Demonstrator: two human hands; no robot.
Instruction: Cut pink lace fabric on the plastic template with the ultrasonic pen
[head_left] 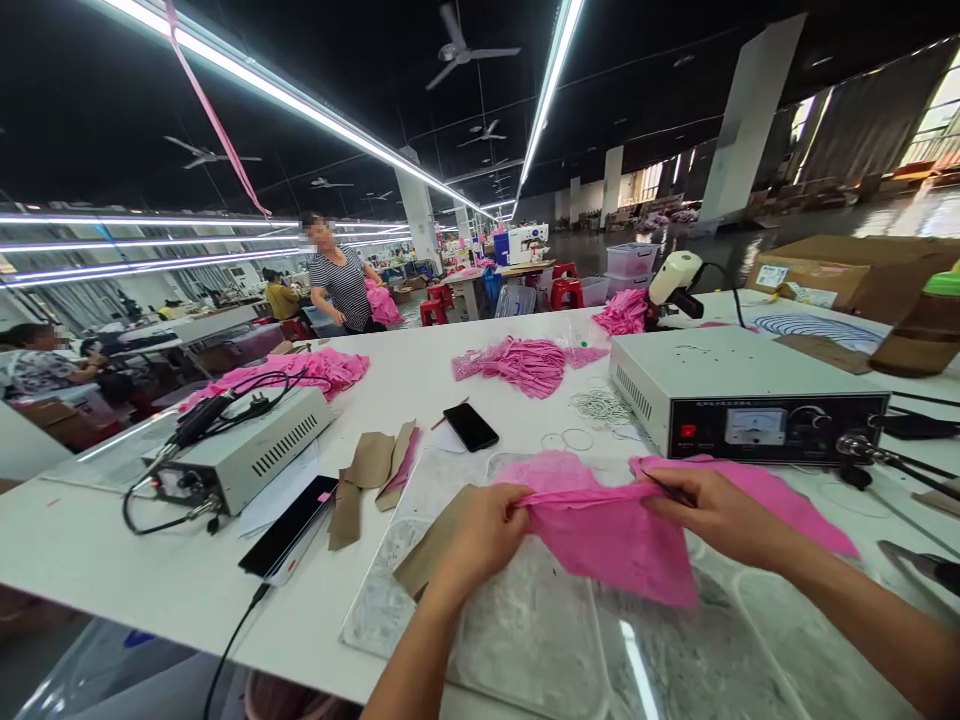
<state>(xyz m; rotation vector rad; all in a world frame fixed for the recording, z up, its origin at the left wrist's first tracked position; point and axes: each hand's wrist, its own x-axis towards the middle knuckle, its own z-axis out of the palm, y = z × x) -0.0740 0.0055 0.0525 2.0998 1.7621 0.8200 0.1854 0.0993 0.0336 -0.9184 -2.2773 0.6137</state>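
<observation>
A piece of pink fabric (615, 540) is stretched between my two hands above a clear plastic sheet (525, 630). My left hand (487, 530) pinches its left end between thumb and fingers. At the other end, my right hand (720, 512) is closed on the upper edge, and a thin dark object (670, 488) shows along its fingers; its kind I cannot make out. More pink fabric (795, 500) spreads behind and to the right of that hand. Brown paper pattern pieces (431, 545) lie beside my left hand, partly covered by it.
A metered control box (780, 430) stands behind my right hand; another grey box (247, 440) is at left. Phones (471, 427), rubber bands (600, 408) and pink bundles (525, 365) lie on the white table. Scissors (919, 565) are far right. A person in stripes (343, 290) stands beyond.
</observation>
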